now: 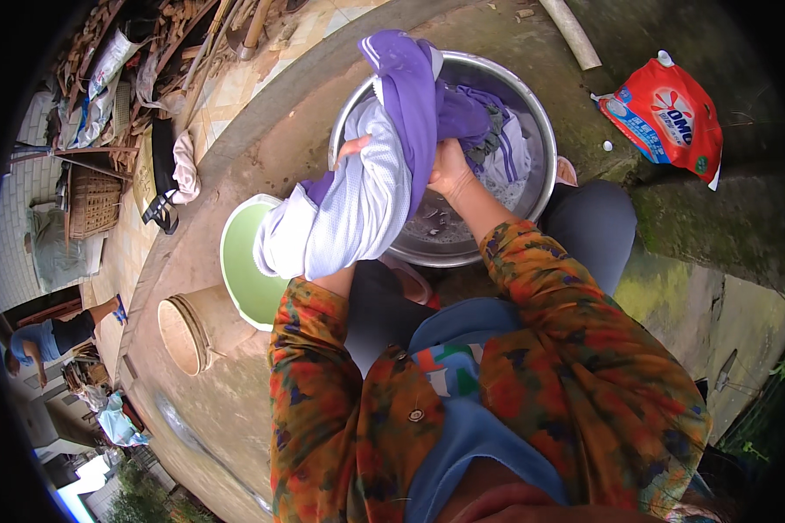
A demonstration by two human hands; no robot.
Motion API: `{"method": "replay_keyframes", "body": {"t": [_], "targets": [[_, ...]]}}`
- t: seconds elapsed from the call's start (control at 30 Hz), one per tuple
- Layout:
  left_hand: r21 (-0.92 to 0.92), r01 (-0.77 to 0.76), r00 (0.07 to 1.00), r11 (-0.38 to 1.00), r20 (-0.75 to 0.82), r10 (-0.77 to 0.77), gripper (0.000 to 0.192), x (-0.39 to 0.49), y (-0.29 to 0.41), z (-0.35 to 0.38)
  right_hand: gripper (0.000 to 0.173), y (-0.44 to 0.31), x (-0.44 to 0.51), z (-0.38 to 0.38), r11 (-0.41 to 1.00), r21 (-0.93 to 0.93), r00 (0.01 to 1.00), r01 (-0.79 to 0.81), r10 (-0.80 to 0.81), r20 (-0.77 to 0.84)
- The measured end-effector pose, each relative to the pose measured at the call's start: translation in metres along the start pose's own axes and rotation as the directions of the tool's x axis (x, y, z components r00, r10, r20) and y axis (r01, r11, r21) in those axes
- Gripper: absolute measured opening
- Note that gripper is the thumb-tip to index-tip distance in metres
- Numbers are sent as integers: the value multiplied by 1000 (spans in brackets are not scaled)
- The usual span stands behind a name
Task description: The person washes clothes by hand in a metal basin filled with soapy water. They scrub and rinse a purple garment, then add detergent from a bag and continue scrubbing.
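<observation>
A wet purple and white garment [366, 202] with a mesh lining and a zip edge is lifted over a metal basin [548, 124]. My left hand [353, 149] is mostly hidden beneath the draped cloth; only some fingers show, curled over the mesh. On the other side, my right hand [450, 167] grips the purple part above the basin. More purple and white clothing [507, 150] lies in the sudsy water [438, 222]. The garment's lower end hangs over the rim of a light green basin [242, 255] at the left.
A lidded beige bucket [186, 333] stands left of the green basin. At right lie a red OMO detergent bag [674, 121], a white cap [607, 146] and a pipe [570, 33]. Firewood [176, 39] and a wicker basket [95, 201] are farther left. Another person [59, 337] stands in the distance.
</observation>
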State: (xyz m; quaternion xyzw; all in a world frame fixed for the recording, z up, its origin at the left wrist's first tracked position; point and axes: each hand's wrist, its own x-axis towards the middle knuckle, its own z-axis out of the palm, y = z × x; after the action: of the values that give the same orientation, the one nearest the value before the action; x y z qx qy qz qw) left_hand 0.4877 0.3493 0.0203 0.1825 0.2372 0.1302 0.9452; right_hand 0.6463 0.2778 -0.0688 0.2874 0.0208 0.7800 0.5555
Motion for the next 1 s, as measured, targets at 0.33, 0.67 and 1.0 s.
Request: {"method": "replay_keyframes", "body": {"t": [0.33, 0.67, 1.0], "targets": [[481, 210, 948, 851, -314, -56, 31, -29, 21, -19, 37, -30, 46, 41, 760, -586, 866, 281, -464, -186], [764, -136, 988, 631, 54, 147, 42, 14, 4, -19, 37, -25, 74, 70, 247, -868, 538, -431, -702, -467], [992, 114, 981, -54, -104, 167, 47, 69, -28, -91, 68, -43, 84, 16, -452, -105, 464, -886, -851, -247]]}}
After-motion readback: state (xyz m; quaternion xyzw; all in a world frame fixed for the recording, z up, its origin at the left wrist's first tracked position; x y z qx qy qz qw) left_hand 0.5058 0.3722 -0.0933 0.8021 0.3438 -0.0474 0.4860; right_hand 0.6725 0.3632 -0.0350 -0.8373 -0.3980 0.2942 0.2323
